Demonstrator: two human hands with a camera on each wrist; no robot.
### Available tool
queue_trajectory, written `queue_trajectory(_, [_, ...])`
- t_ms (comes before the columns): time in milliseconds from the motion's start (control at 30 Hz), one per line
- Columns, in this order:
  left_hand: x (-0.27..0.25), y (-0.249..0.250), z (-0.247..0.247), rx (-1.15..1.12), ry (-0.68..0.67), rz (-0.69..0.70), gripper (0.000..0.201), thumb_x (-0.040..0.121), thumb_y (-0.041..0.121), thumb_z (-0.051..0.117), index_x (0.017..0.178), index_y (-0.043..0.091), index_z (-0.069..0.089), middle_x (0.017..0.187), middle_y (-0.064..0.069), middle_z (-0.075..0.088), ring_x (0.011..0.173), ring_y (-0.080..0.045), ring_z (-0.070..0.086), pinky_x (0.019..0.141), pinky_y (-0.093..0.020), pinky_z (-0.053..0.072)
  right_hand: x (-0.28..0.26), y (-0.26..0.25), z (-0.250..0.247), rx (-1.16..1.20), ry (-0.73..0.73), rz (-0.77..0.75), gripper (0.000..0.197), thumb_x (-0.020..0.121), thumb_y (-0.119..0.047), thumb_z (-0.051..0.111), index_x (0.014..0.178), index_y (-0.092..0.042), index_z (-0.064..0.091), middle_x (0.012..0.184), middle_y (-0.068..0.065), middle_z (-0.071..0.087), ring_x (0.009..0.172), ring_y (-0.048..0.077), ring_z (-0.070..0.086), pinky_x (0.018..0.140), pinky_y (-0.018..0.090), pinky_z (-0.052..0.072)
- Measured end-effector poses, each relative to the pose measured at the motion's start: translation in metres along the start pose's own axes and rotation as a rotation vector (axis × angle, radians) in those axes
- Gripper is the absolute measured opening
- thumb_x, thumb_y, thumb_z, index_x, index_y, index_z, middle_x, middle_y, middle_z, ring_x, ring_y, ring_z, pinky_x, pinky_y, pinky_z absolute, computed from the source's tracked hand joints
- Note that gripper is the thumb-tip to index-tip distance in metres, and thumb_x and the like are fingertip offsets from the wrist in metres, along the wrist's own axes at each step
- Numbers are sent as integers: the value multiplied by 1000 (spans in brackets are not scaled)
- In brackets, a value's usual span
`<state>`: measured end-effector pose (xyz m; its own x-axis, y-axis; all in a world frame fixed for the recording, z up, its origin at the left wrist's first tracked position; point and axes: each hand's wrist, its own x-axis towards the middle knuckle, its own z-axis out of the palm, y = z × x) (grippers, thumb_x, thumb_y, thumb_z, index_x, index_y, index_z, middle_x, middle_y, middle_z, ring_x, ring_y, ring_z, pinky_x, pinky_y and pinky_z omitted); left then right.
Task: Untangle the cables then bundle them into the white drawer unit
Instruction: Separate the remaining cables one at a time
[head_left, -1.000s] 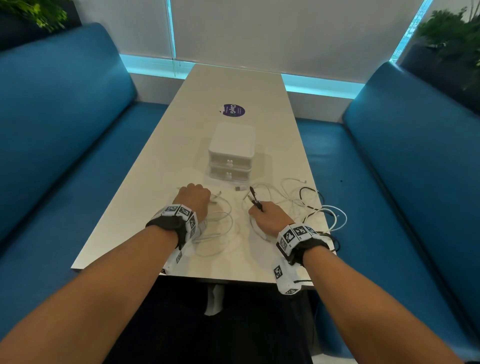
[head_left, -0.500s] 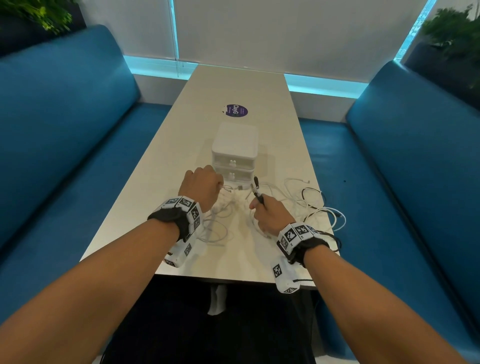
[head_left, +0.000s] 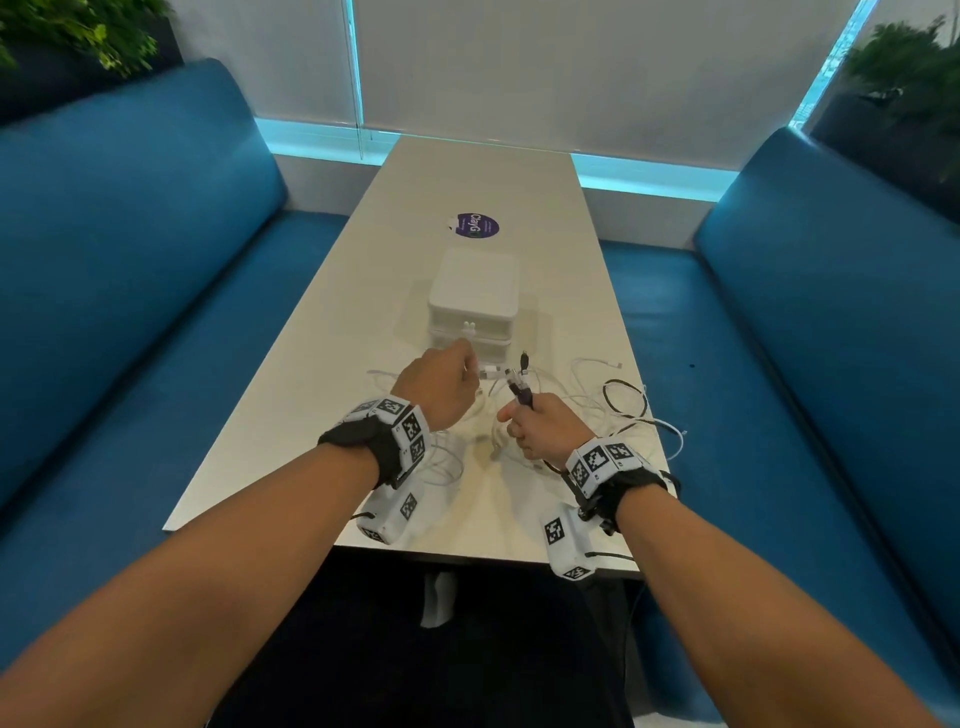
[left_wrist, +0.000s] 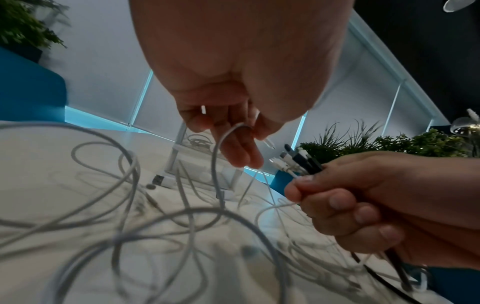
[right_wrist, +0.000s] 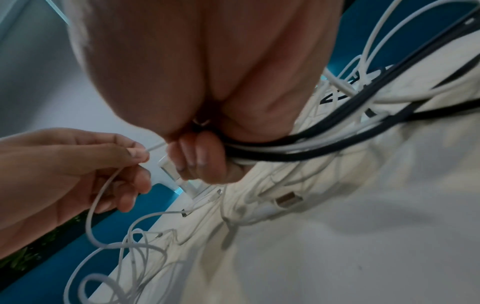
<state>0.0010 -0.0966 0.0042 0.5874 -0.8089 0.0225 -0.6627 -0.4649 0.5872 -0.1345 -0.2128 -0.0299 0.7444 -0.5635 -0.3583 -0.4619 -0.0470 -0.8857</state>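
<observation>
The white drawer unit (head_left: 474, 299) stands mid-table with both drawers closed. In front of it lie tangled white cables (head_left: 587, 400) and a black cable (head_left: 626, 397). My right hand (head_left: 540, 428) grips a bunch of black and white cable ends (left_wrist: 296, 159), plugs pointing up. My left hand (head_left: 441, 384) pinches the plug end of a thin white cable (left_wrist: 215, 162) and holds it next to that bunch. Loose white loops (right_wrist: 124, 246) trail from both hands onto the table (head_left: 291, 405).
A purple round sticker (head_left: 477, 225) sits beyond the drawer unit. Blue benches (head_left: 130, 291) flank the table on both sides, with a wall and window strip at the far end. Plants (head_left: 904, 67) stand behind the benches.
Both hands have lifted off the table and moved forward toward the drawer unit. My left hand has brought a white cable end across to the bunch in my right hand.
</observation>
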Motion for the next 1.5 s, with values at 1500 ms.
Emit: queue_trajectory(1500, [-20,-11,44,-46,-178,149,28,104,23,41,88,19,63,75,4,72,63,-14,68,65,-32,55,1,-2,11,-300,230,-187,34,95,-34,57,65,-19,62,66,0,63,67,19,58,61,29,39])
